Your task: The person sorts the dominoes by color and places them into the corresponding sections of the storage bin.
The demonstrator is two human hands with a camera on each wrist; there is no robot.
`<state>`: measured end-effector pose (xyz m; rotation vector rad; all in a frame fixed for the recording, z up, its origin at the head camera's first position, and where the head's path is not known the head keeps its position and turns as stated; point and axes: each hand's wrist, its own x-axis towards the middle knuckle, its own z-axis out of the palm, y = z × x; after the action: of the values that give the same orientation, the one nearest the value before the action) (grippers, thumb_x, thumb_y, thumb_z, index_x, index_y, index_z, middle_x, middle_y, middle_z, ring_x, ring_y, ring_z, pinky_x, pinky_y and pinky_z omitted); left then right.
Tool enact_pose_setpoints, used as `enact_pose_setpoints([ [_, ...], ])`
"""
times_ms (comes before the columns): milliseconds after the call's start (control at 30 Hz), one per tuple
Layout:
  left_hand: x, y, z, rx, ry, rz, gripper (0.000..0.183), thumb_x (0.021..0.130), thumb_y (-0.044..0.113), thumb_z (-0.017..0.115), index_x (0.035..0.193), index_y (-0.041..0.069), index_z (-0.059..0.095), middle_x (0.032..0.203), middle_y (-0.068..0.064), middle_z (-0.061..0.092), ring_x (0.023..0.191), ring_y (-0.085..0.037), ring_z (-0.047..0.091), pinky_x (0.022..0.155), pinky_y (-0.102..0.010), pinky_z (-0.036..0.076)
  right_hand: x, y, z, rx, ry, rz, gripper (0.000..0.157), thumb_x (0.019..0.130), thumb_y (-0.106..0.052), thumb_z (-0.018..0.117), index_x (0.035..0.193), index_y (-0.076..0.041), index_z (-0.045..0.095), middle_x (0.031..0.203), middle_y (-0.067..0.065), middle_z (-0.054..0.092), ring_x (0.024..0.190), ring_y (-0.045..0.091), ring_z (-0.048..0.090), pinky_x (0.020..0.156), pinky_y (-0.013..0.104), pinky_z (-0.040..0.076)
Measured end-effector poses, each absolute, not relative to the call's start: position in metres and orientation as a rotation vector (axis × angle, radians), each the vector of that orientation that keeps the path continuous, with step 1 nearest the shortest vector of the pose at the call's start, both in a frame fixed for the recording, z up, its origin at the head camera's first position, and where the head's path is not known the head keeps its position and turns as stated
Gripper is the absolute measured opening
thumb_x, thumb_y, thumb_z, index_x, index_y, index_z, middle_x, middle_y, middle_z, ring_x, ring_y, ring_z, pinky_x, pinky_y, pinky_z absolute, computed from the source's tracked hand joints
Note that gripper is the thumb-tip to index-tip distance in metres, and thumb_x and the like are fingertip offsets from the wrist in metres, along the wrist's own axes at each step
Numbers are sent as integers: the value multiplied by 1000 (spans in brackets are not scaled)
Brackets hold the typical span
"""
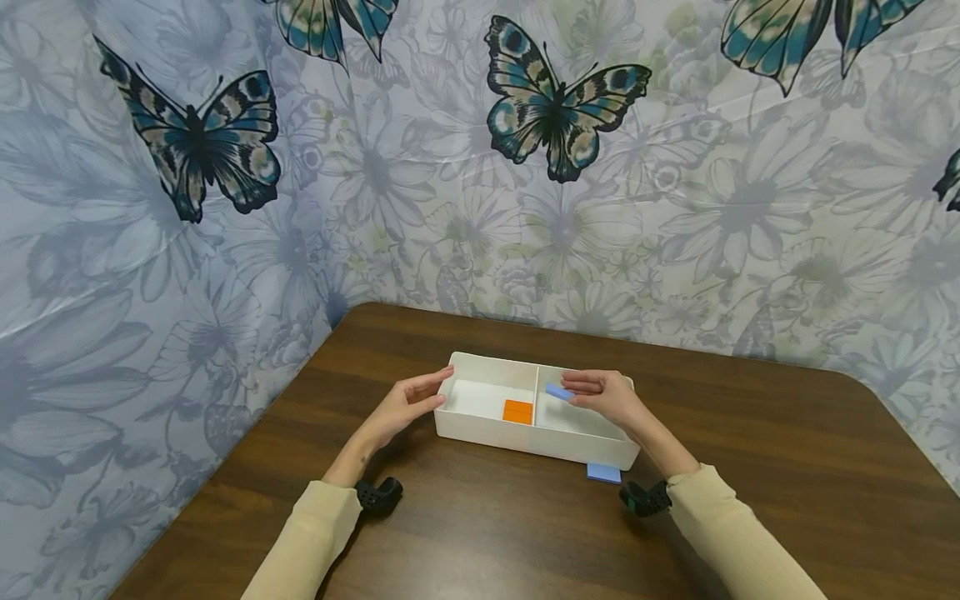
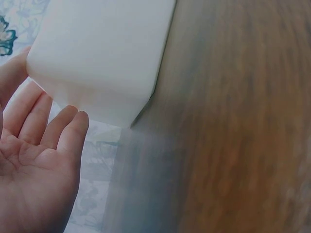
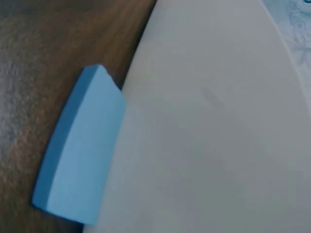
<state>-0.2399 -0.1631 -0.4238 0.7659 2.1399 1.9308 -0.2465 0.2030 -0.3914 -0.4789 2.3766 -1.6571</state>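
Note:
A white two-compartment box (image 1: 487,435) sits on the table. The left hand (image 1: 401,408) touches its left end, fingers loosely extended; in the left wrist view the fingertips rest against the white end wall (image 2: 97,63). Over the right compartment, the right hand (image 1: 606,398) pinches a flat blue block (image 1: 558,392) between thumb and fingers. Orange blocks (image 1: 518,412) lie side by side in the left compartment, by the divider. A second blue block (image 1: 603,473) lies on the table against the box's front right corner. Close up, the right wrist view shows this blue block (image 3: 87,150), but not the right hand.
The brown wooden table (image 1: 480,533) extends around the box on all sides. Behind it hangs a floral backdrop with butterflies (image 1: 562,108). Each wrist wears a dark camera band, the left band (image 1: 379,497) and the right band (image 1: 645,498) both just above the tabletop.

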Motion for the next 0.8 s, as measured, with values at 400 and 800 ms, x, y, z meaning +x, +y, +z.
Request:
enact_pose_setpoints([
  [400,-245,-166,-431,759,2157,1931,48,94,11,59,139,4,44,145,-3,37,134,-21,29,104,-42,29,-255,193,-401,-626,2429,-1468,35,81,11,65,115,17,56,109,27,62,102,36,60,82,36,50],
  [800,-245,-164,-430,752,2164,1921,48,94,11,59,139,2,44,145,-5,37,134,-23,28,104,-42,29,-253,189,-402,-534,2524,-1351,29,85,9,62,113,17,58,104,25,64,98,33,62,80,36,51],
])
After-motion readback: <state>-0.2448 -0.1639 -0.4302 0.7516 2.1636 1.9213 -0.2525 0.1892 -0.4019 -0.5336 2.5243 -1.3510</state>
